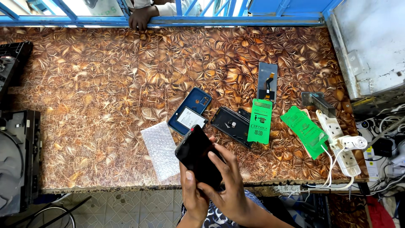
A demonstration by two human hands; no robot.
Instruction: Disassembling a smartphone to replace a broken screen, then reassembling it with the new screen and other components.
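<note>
Both hands (pixel 213 185) grip black phone (pixel 198 156) over brown leaf-patterned counter (pixel 97 93); blue window frame (pixel 219 20) behind.

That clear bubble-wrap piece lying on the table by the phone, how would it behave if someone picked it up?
The bubble wrap would probably droop, since it looks thin and soft. It seems very light, so a push might slide it across the patterned table. Lying flat, it should not roll. Both the left hand and right hand hold the black phone.
</note>
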